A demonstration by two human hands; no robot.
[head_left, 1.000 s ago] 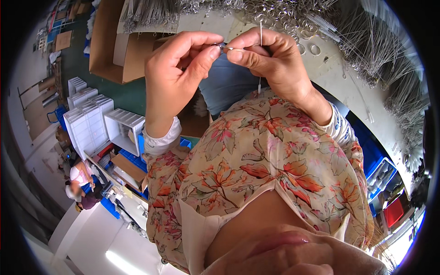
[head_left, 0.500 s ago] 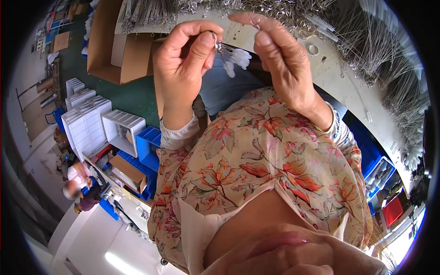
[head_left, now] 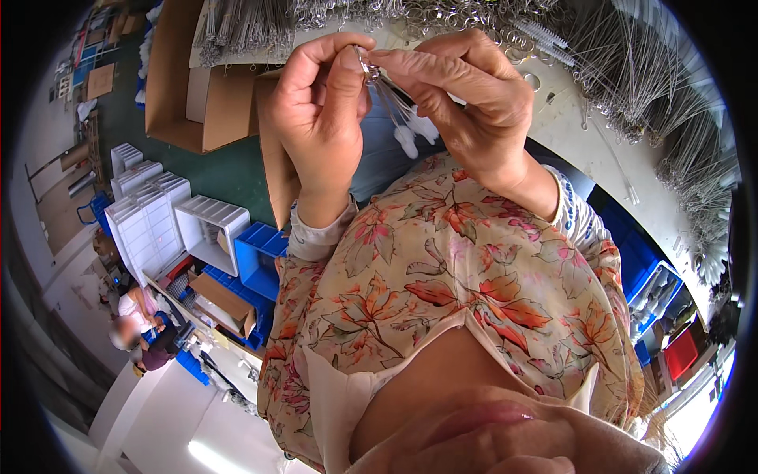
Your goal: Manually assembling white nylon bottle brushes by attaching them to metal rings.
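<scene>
My left hand (head_left: 320, 110) is closed, its thumb and forefinger pinching a small metal ring (head_left: 361, 62). From that ring hangs a bunch of thin wire brushes (head_left: 407, 141) with white tips, fanning out below my fingers. My right hand (head_left: 474, 103) reaches across from the other side, fingers bent and pressed together. Its forefinger tip meets the ring beside my left thumb. Whatever lies between the right fingertips is hidden.
Past my hands, loose metal rings (head_left: 466, 20) and heaps of wire brushes (head_left: 655, 87) cover the pale worktable (head_left: 572, 130). An open cardboard box (head_left: 225, 110) stands at the left. White crates (head_left: 150, 221) and a blue crate (head_left: 260, 257) sit beyond; another person (head_left: 142, 316) is farther off.
My right hand has moved left, from apart to touching the ring in my left hand. A small ring showed at its fingers before; it is now out of sight. The brushes swung slightly.
</scene>
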